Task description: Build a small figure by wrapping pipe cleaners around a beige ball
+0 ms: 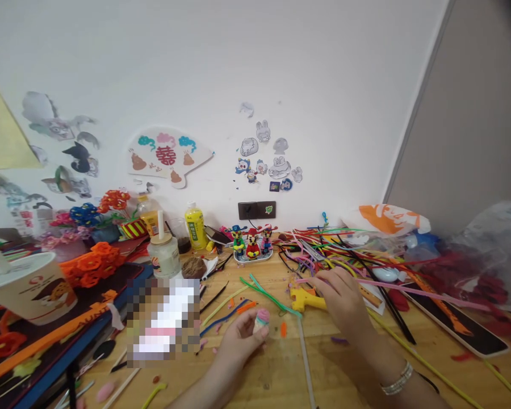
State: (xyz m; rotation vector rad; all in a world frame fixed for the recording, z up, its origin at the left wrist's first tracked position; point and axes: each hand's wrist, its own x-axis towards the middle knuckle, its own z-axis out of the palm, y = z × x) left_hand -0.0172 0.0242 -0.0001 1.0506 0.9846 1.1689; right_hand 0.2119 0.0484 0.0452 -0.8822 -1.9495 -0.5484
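Near the front middle of the table, my left hand (243, 335) is closed around a small figure (262, 320) with a pink top, a teal band and a pale lower part. My right hand (338, 289) is raised to the right of it, fingers bent and pinched on a long pink fuzzy stem (378, 285) that stretches off to the right. Just left of my right hand lies a yellow tool (306, 299), partly hidden by the hand. Green stems (266, 293) and a pale strip (305, 358) lie between my two hands.
A tray of small figures (252, 244) stands by the wall. Tangled coloured stems (323, 244) and a dark phone-like slab (481, 338) are on the right. On the left are a drink cup (29, 289), a glass jar (164, 257), a yellow bottle (195, 227) and orange flowers (94, 266).
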